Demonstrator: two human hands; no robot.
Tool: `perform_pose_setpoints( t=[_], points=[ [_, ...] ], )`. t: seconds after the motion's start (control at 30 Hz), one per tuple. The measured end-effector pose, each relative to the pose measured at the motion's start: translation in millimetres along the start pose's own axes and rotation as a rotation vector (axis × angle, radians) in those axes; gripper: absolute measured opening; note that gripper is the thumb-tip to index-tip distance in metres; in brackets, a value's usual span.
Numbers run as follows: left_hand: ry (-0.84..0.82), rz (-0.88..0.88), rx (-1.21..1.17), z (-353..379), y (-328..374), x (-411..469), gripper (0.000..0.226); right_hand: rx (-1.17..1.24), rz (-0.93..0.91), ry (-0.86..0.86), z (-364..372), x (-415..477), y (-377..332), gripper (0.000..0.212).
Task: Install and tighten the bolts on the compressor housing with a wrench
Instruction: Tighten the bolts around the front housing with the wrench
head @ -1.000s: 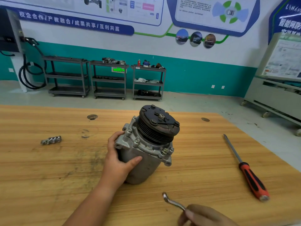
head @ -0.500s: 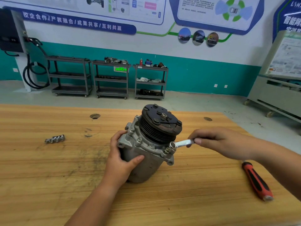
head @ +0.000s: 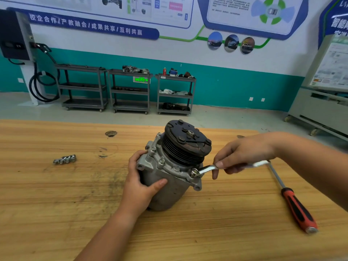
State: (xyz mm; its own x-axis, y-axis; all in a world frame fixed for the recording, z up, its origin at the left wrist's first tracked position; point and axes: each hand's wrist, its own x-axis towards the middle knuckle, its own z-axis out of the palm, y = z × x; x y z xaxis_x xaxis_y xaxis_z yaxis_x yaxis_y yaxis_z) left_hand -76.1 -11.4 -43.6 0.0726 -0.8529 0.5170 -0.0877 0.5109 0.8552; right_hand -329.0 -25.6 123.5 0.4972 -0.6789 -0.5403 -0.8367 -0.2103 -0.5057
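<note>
Raised from the near counter (head: 56, 204) edge since a second ago, right grip (head: 243, 153) pinches the wrench (head: 207, 168), ring seated on a flange bolt (head: 194, 173), while left grip (head: 139, 185) clasps the compressor housing (head: 175, 189), resting mid-counter, presumably against torque.

The compressor (head: 169, 178) stood mid-table (head: 56, 204), the left hand (head: 139, 185) clasping its near-left flank, while the wrench (head: 207, 168) and right hand (head: 243, 153) barred its right side. Further right lay the screwdriver (head: 295, 206). Well left sat a cluster of metal pieces (head: 65, 159), with broad wood between.
</note>
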Motion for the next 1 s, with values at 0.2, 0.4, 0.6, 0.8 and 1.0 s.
perform_pose_setpoints(
  t=[0.2, 0.4, 0.6, 0.8, 1.0],
  points=[
    [-0.005, 0.000, -0.023, 1, -2, -1, 0.075, 0.742, -0.087, -0.296, 51, -11, 10, 0.027],
    [0.019, 0.018, 0.006, 2, -3, -1, 0.075, 1.533, -0.259, 0.070, 128, -5, -40, 0.018],
    [0.077, -0.080, 0.000, 6, -20, 0, 0.070, 2.006, -0.587, 0.334, 153, 36, -101, 0.029],
    [0.118, -0.086, -0.050, 8, -19, 1, 0.063, 2.009, -0.633, 0.423, 180, 33, -103, 0.026],
    [0.033, -0.034, 0.042, 0, -5, 0, 0.075, 1.378, -0.382, 0.577, 202, 10, -40, 0.048]
  ],
)
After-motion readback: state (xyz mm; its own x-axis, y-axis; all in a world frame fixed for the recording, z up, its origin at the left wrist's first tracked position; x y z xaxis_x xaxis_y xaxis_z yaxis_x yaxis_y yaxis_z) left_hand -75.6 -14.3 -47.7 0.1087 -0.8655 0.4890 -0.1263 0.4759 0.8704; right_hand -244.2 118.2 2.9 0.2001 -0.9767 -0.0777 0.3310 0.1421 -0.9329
